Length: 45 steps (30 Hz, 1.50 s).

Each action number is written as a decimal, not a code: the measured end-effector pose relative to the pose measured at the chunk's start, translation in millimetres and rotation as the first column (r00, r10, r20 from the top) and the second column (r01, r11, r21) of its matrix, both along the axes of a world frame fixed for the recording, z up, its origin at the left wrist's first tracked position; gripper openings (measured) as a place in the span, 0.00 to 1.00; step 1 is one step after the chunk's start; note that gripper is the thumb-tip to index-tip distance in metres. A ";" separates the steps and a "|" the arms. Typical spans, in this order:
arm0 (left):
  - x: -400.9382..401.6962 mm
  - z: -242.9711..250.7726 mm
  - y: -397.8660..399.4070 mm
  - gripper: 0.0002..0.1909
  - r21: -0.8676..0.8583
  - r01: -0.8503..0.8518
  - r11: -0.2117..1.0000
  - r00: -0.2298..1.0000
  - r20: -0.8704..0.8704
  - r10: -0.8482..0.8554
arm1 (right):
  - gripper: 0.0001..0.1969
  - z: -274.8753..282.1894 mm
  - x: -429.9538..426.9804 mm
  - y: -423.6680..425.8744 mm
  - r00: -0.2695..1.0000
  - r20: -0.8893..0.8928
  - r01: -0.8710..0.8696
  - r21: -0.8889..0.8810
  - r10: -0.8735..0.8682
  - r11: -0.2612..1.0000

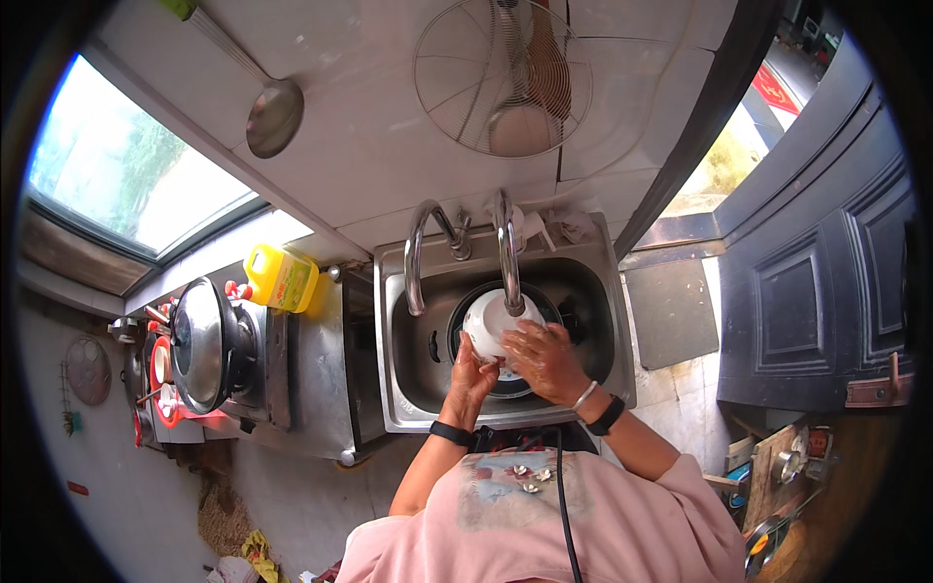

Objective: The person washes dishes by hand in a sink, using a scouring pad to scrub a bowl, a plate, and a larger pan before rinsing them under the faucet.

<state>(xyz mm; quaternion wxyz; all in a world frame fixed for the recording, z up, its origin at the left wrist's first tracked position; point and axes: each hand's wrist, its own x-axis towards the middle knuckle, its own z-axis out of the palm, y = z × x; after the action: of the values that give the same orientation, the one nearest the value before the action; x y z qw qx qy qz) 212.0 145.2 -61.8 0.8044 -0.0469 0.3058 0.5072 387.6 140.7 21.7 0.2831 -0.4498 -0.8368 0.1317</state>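
Note:
My left hand (472, 379) grips the lower left edge of a white bowl (487, 321), tilted beneath the right-hand chrome faucet (508, 248). With wet fingers spread, my right hand (547, 361) lies against the bowl's right side; whether it also grips the bowl cannot be told. Below the bowl is a dark round pan (458, 315) in the stainless steel sink (415, 379), with part of another dish showing in it. A second chrome faucet (414, 255) arches over the sink's left part. Dark items at the sink's right are unclear.
Left of the sink, a metal counter (317, 364) holds a yellow plastic jug (280, 280) and a lidded wok (200, 346) on a stove. A metal ladle (275, 116) and a wire fan guard (503, 80) are by the wall. A dark door (794, 313) stands at the right.

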 end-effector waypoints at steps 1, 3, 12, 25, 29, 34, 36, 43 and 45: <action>-3.0 -4.7 2.0 0.25 0.055 -0.008 0.998 1.000 -0.019 0.009 | 0.19 0.9 8.0 1.1 0.997 -0.015 -0.080 -0.010 0.080 0.997; -6.9 -9.3 2.2 0.25 0.036 -0.034 0.999 0.999 -0.010 0.034 | 0.15 2.9 22.1 5.8 0.998 0.013 -0.061 0.014 0.061 0.998; 14.2 9.6 19.1 0.31 -0.046 0.111 0.993 0.994 0.010 -0.111 | 0.29 -72.6 13.7 27.6 0.370 -0.712 -0.140 -0.678 -0.597 0.722; 27.3 18.6 36.5 0.31 -0.044 0.459 0.887 0.803 -0.407 -0.436 | 0.13 -75.6 9.5 35.2 -0.131 -0.609 -0.207 -0.754 -0.782 0.623; 33.0 7.2 26.3 0.32 0.132 0.267 0.955 0.750 -0.651 -0.119 | 0.14 -67.5 -2.1 39.4 -0.185 -0.588 -0.227 -0.754 -0.788 0.616; 28.7 32.8 24.8 0.28 0.377 0.234 0.896 0.776 -0.628 0.061 | 0.15 -58.1 -4.9 39.6 -0.187 -0.573 -0.260 -0.754 -0.798 0.603; 17.5 27.2 33.7 0.28 0.295 0.180 0.938 0.949 -0.304 -0.086 | 0.15 -63.0 -8.0 38.7 -0.137 -0.573 -0.274 -0.762 -0.808 0.587; -0.2 26.0 31.1 0.36 0.357 0.420 0.834 0.848 -0.482 -0.221 | 0.16 -73.4 0.8 42.3 0.048 -0.622 -0.219 -0.770 -0.782 0.599; -4.4 23.6 25.2 0.38 0.401 0.452 0.797 0.834 -0.508 -0.217 | 0.17 -77.6 3.6 45.2 0.052 -0.620 -0.159 -0.779 -0.783 0.607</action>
<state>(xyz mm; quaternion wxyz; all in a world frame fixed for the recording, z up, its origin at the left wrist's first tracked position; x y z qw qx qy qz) 207.7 170.4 -38.2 0.7768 0.3365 0.3376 0.4116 391.2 185.9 -55.9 0.5819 -0.5092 -0.1816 0.6076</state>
